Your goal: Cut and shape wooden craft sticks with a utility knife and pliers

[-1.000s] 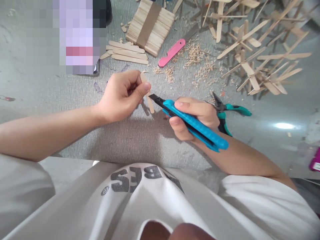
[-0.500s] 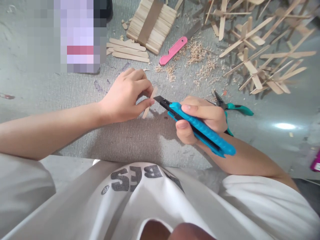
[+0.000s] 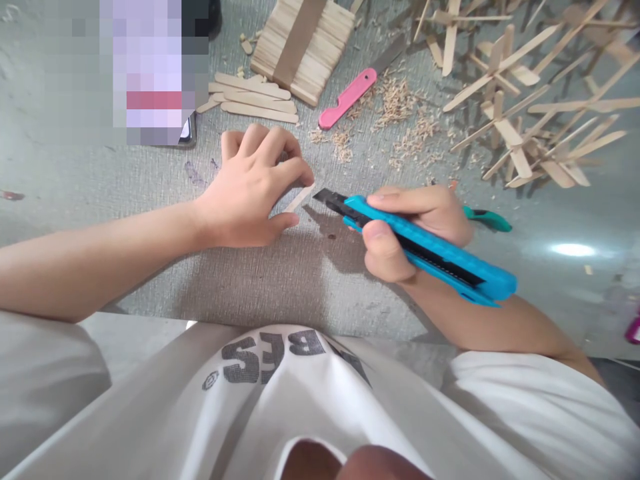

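Observation:
My left hand (image 3: 250,190) rests on the grey mat (image 3: 90,180), fingers curled down and pinning a short wooden craft stick (image 3: 301,198) flat against it. Only the stick's right end pokes out from under the fingertips. My right hand (image 3: 417,223) is wrapped round a blue utility knife (image 3: 435,253). Its black blade is extended and points left, with the tip just right of the stick's free end and a small gap between them.
Teal-handled pliers (image 3: 489,219) lie behind my right hand. Farther back are a pink-handled knife (image 3: 347,99), wood shavings (image 3: 400,113), a banded bundle of sticks (image 3: 303,47), loose sticks (image 3: 255,100) and a heap of glued stick assemblies (image 3: 525,100). A blurred phone (image 3: 155,73) lies far left.
My left hand has lowered the stick from a raised pinch and now presses it flat on the mat. My right hand with the knife has drawn back slightly to the right.

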Motion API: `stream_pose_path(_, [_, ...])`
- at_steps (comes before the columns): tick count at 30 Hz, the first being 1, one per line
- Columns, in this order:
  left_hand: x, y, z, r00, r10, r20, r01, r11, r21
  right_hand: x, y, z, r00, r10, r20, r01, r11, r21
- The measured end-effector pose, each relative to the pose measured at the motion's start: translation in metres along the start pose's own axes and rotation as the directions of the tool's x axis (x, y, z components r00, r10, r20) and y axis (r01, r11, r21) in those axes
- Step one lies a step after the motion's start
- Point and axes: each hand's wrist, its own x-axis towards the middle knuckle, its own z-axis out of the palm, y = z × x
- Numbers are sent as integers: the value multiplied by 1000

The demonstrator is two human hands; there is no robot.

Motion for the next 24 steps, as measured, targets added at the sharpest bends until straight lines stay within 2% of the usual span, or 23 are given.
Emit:
stream_pose_path(1, [0,-1,1,1000,5,-3,-5,1000,5,4,-3,3,998,-55,-34,54,998,-31])
stream_pose_path(4, [1,-3,3,1000,18,6,-18,1000,15,15,-10,11,975,-219,18,220,974,-55])
stream_pose_path(6, [1,-4,3,1000,18,19,-18,1000,23,20,-13,13,961,-274,46,277,958,-75])
stream_pose_path(13, [1,-5,5,1000,27,7,-27,999,31,20,-17,9,972,-211,107,225,965,-133])
stream_pose_path(24, [0,-11,12,998,57,3,-57,998,41,22,-10,14,953,-278,116,289,953,-92])
